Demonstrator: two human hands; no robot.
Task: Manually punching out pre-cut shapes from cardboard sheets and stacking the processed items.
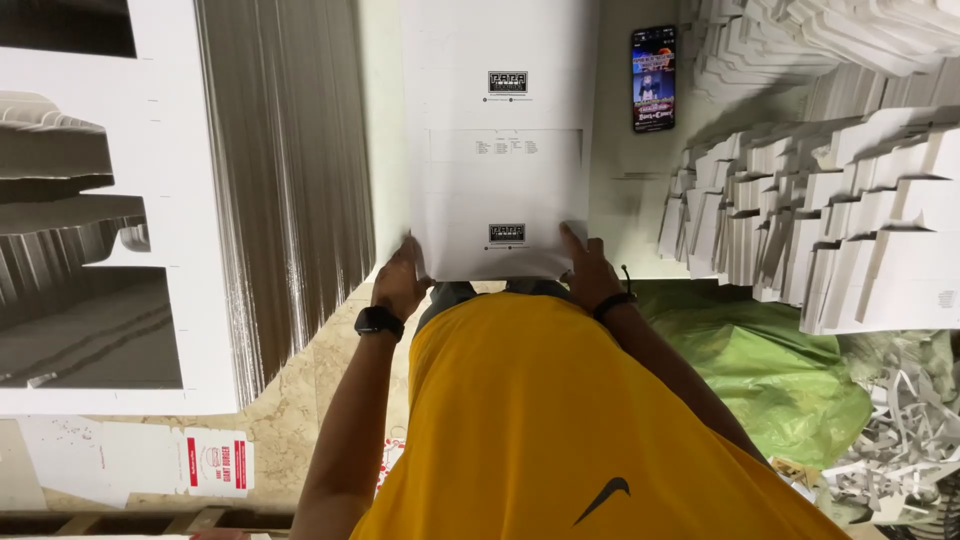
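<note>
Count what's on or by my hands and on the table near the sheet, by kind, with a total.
White printed cardboard sheet, gripped by left hand and right hand: 1
Phone, screen lit: 1
Black wristwatch: 1
Black wristband: 1
Total: 4

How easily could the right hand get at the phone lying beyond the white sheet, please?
Probably easily, once it lets go: the right hand grips the white sheet's near edge, and the phone lies face up on bare surface ahead with nothing between. Reach itself looks plausible but uncertain.
</note>
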